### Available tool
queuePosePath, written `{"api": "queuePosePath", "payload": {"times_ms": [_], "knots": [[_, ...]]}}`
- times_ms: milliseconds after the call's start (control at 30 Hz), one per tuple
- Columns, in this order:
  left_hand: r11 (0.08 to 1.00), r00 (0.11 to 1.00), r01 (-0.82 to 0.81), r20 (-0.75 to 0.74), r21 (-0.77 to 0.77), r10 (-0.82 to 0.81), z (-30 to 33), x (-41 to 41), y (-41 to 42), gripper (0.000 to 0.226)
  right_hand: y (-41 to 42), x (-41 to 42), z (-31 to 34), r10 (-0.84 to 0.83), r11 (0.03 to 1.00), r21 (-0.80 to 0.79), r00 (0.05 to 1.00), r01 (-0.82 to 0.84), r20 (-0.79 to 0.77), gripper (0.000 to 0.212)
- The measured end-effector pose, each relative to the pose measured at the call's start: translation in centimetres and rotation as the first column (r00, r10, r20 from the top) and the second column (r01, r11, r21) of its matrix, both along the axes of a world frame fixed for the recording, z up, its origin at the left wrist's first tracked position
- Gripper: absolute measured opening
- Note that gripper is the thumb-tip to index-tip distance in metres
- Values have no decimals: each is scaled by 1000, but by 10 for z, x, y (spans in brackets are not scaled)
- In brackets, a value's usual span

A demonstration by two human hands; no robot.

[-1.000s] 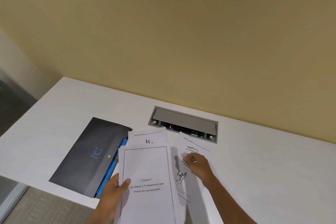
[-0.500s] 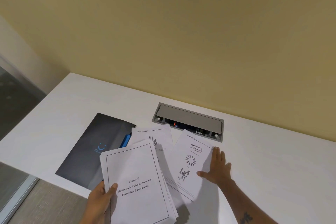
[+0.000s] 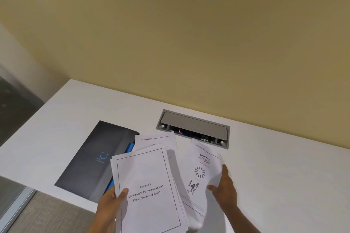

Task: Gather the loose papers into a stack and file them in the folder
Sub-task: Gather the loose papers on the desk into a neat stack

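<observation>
My left hand (image 3: 111, 200) grips a stack of white papers (image 3: 147, 185) by its left edge, thumb on the top sheet headed "Chapter 3". To the right, a single printed sheet (image 3: 198, 172) with small diagrams is curled up off the desk, and my right hand (image 3: 224, 187) holds its right edge. Another loose sheet (image 3: 157, 139) lies under the stack's far end. A dark grey folder (image 3: 94, 159) with a blue smile logo and blue inner edge lies flat to the left, partly covered by the stack.
The white desk (image 3: 274, 166) meets a yellow wall at the back. A grey cable box (image 3: 193, 127) with a raised lid and a red light is sunk into the desk behind the papers. The desk's near-left edge drops to grey floor (image 3: 47, 213).
My right hand went from pressing flat beside the diagram sheet to lifting its right edge, which now curls upward. The stack in my left hand has shifted slightly left and tilted.
</observation>
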State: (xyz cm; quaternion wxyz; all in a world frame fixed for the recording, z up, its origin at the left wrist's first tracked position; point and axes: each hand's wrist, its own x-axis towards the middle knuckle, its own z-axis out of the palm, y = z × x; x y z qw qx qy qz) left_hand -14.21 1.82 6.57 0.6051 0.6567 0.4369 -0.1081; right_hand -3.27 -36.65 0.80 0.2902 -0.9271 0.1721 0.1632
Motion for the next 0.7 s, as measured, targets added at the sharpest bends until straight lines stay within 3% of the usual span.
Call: {"api": "queuePosePath", "payload": {"times_ms": [67, 133, 200, 367, 533, 700], "knots": [[1000, 1000, 7, 20, -13, -7, 3, 3, -2, 20, -1, -6, 0, -106, 990, 96, 994, 107, -20, 106], [999, 999, 22, 32, -43, -20, 5, 6, -4, 24, -2, -11, 4, -193, 962, 195, 981, 191, -7, 81], [996, 998, 32, 56, -77, -28, 9, 10, -7, 28, -4, -16, 8, -253, 929, 285, 967, 236, 24, 53], [986, 993, 79, 97, -147, -65, 24, 20, -15, 23, -8, -22, 26, -360, 817, 485, 933, 312, 5, 16], [983, 991, 86, 111, -164, -68, 34, 29, -22, 17, -4, -21, 57, -413, 701, 633, 911, 329, -16, 10], [974, 990, 116, 96, -196, -99, 36, 35, -24, 19, 12, -23, 75, -340, 595, 740, 933, 312, -120, 12]]}}
